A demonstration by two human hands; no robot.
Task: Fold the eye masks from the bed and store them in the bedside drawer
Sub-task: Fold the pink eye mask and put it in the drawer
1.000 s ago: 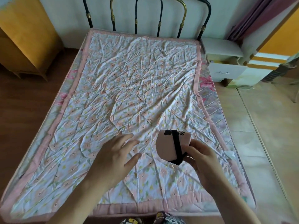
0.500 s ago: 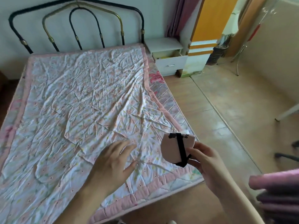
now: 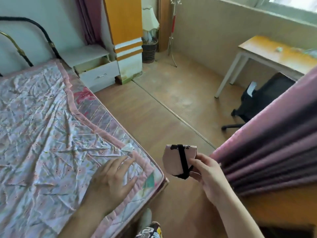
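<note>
A folded pink eye mask point(image 3: 173, 160) with a black strap across it is held in my right hand point(image 3: 206, 170), off the bed's right side and above the floor. My left hand point(image 3: 112, 181) hovers flat and open over the bed's point(image 3: 42, 134) near right corner, fingers apart, holding nothing. The white bedside table point(image 3: 85, 56) stands at the head of the bed, and its drawer point(image 3: 99, 74) is pulled partly open. I see no other eye mask on the flowered sheet.
An orange and white cabinet point(image 3: 126, 36) stands right of the bedside table, with a lamp point(image 3: 150, 23) and basket behind it. A pink curtain point(image 3: 267, 146) hangs close on my right. A desk point(image 3: 277, 54) and black chair point(image 3: 262, 98) stand further right. Wooden floor point(image 3: 154, 109) runs beside the bed.
The view has swung right, from the whole bed to its right side and the room. My right hand has carried the folded mask off the bed's edge; my left hand stays over the sheet.
</note>
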